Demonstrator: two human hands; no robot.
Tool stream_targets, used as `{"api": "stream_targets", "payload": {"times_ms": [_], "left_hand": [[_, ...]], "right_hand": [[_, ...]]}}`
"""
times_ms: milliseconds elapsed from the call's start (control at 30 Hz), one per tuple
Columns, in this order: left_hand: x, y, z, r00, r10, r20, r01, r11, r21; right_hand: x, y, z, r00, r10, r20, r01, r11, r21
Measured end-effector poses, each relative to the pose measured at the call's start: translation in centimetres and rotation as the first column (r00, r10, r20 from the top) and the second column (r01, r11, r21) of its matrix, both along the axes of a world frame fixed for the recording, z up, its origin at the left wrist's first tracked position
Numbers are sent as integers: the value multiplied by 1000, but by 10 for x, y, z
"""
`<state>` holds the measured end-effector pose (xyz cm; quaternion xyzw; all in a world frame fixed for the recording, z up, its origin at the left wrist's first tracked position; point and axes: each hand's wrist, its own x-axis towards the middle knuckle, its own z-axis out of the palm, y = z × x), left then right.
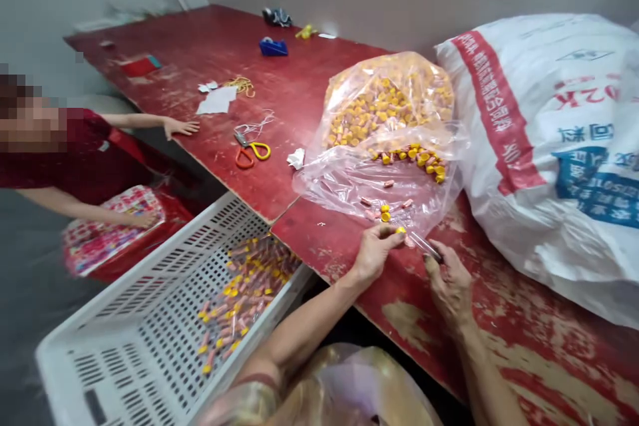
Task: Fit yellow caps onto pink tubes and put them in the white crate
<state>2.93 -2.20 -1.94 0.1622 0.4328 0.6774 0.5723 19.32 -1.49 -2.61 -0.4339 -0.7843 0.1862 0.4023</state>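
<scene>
My left hand (373, 251) pinches a small yellow cap (400, 230) at the mouth of a clear plastic bag (349, 176). My right hand (449, 279) holds a thin clear tube (424, 245) whose end meets the cap. The bag lies on the red table (279, 86) and is full of yellow caps and pink pieces (384, 110), with a few spilled near its opening. Below the table edge, a white slotted crate (150, 319) holds several capped pink and yellow tubes (244, 293).
A big white woven sack (549, 146) fills the table's right side. Orange and yellow scissors (252, 150), paper scraps (217, 101), a blue tape dispenser (273, 47) lie farther back. At left a person in red (84, 153) rests a hand (180, 126) on the table.
</scene>
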Motion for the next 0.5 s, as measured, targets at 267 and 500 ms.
{"api": "stream_targets", "payload": {"times_ms": [267, 500], "left_hand": [[-1, -5, -1, 996, 68, 51, -68, 998, 6], [14, -23, 7, 993, 65, 97, -55, 993, -101]], "right_hand": [[6, -11, -1, 996, 38, -86, -46, 994, -98], [23, -21, -14, 996, 39, 78, -14, 953, -302]]}}
